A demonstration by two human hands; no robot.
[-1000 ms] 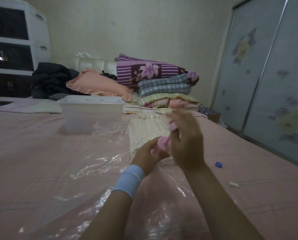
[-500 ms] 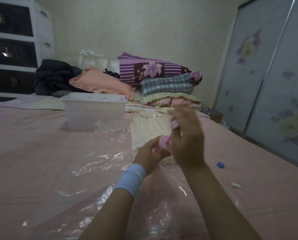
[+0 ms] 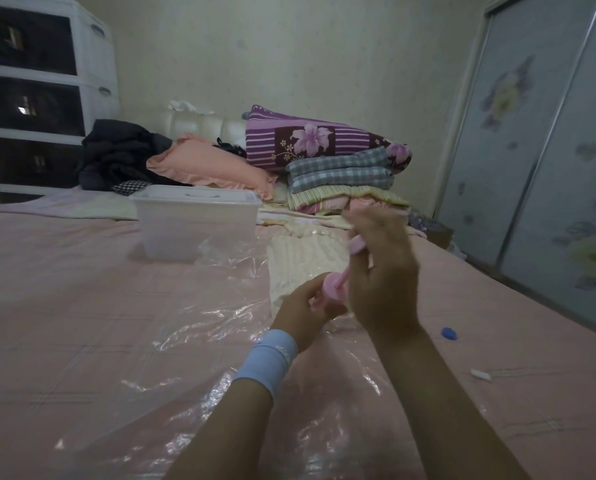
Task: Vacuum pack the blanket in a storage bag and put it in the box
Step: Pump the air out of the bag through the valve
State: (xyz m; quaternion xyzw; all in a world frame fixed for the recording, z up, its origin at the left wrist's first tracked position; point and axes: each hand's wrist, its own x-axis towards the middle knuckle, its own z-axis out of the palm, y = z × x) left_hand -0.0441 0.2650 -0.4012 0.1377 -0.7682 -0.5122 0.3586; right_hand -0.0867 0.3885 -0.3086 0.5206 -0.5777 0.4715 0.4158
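The left hand (image 3: 303, 306) has a soft band (image 3: 269, 362) round its wrist. The band is light blue and wide, like a sweatband, and its cloth looks thick and a bit ribbed. A tiny white mark (image 3: 282, 348) sits near its top edge, too small to read. The left arm (image 3: 227, 431) is bare. The right hand (image 3: 383, 271) and right arm (image 3: 438, 403) are bare too.

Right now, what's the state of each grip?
Left grip: closed, holding the pump barrel.
Right grip: closed, holding the pump handle.
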